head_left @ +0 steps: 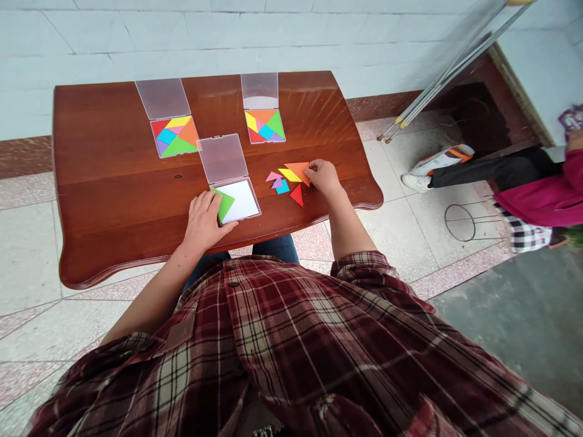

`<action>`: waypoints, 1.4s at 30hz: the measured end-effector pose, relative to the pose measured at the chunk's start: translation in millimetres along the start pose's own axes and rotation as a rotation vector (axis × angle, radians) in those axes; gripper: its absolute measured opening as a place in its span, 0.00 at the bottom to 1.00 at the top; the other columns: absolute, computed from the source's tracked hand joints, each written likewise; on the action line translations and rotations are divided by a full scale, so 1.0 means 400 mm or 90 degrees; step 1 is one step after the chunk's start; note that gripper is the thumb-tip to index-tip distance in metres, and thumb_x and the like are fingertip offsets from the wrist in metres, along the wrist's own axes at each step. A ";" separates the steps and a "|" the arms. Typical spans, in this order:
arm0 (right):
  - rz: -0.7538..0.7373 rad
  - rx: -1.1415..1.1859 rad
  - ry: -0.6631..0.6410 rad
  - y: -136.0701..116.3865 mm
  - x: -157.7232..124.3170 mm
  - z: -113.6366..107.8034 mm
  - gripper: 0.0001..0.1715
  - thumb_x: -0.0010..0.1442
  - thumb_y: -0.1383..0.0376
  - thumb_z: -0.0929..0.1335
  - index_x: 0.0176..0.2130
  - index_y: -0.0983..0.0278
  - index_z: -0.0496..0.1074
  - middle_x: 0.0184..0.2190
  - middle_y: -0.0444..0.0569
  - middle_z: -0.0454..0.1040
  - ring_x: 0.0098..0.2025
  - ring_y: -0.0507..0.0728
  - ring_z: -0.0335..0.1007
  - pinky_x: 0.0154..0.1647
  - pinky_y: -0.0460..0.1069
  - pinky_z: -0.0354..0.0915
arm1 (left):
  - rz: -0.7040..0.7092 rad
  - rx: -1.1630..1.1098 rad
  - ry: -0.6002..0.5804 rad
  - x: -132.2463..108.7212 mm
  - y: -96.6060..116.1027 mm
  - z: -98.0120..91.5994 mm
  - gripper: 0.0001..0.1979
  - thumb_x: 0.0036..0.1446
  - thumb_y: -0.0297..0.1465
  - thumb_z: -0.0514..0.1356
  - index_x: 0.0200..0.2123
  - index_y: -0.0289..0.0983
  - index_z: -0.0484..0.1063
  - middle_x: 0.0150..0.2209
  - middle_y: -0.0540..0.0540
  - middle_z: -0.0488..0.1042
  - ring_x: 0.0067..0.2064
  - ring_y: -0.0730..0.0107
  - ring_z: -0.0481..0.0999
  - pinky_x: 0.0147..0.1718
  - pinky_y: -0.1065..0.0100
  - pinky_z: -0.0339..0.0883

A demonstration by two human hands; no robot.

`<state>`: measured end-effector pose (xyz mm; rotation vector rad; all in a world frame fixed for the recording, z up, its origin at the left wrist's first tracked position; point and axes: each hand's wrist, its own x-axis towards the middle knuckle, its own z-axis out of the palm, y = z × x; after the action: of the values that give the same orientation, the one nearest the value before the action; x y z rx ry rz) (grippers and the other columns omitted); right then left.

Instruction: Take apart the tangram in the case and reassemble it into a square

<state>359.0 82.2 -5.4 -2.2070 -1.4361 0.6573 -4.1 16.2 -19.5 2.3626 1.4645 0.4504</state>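
Note:
A clear square tray (243, 203) with its lid hinged open lies near the table's front edge. One green triangle (225, 204) sits in the tray's left corner, and my left hand (204, 220) rests flat beside it, fingertips on the piece. To the right lies a loose heap of tangram pieces: an orange triangle (298, 170), a yellow piece (289, 175), a pink one (273, 176), a blue one (283, 187) and a red triangle (297, 195). My right hand (322, 176) pinches the orange triangle's right edge.
Two more open trays with full coloured tangram sets stand further back, one at back left (175, 137) and one at back middle (265, 125). The wooden table (113, 182) has a wavy front edge. Another person's legs and shoes (439, 161) are on the floor at right.

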 end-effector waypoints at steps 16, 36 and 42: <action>-0.157 -0.180 -0.079 -0.079 -0.032 0.037 0.19 0.58 0.68 0.71 0.50 0.67 0.76 0.49 0.57 0.74 0.44 0.60 0.70 0.48 0.53 0.63 | 0.008 0.026 0.008 0.001 -0.001 -0.004 0.36 0.56 0.47 0.63 0.63 0.37 0.61 0.66 0.33 0.62 0.68 0.39 0.59 0.67 0.41 0.51; -0.255 0.024 -0.062 -0.169 -0.106 0.092 0.12 0.60 0.71 0.66 0.44 0.65 0.74 0.41 0.52 0.76 0.44 0.58 0.72 0.49 0.54 0.68 | 0.013 0.032 0.017 0.003 -0.007 0.001 0.37 0.54 0.47 0.64 0.62 0.34 0.63 0.65 0.31 0.62 0.67 0.39 0.60 0.66 0.43 0.53; -0.288 0.001 -0.268 -0.325 -0.227 0.208 0.17 0.61 0.70 0.67 0.50 0.68 0.73 0.49 0.55 0.78 0.48 0.58 0.74 0.53 0.54 0.66 | 0.017 0.024 0.028 0.002 -0.012 0.011 0.38 0.54 0.48 0.65 0.62 0.32 0.63 0.64 0.30 0.63 0.66 0.40 0.62 0.66 0.44 0.53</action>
<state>183.6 54.9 18.2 -1.7043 -2.0524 0.9867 -5.6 18.5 -25.5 2.4193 1.4749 0.4885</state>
